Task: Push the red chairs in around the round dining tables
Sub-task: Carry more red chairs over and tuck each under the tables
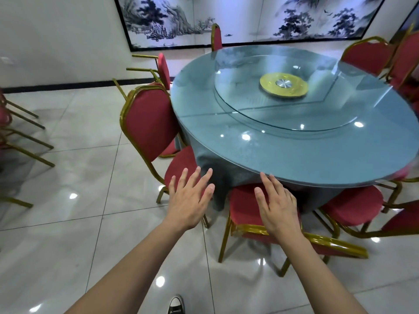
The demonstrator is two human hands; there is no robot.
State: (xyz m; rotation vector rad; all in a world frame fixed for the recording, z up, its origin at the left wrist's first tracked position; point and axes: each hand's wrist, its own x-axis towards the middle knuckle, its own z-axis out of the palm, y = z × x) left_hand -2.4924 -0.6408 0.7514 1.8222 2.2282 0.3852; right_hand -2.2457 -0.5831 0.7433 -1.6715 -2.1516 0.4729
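Now both palms spread flat, nothing gripped: left hand hovering over floor beside left chair, right hand above near chair, whose seat sits part under round table edge. Risk: off-centre shove twisting chair, gold leg snagging hanging tablecloth or knocking neighbouring chair.

Both hands open, palms down, fingers spread: left hand in front of a red padded gold-framed chair, right hand over the nearest red chair, fingertips at the round glass tabletop edge. Glass lazy Susan on top.
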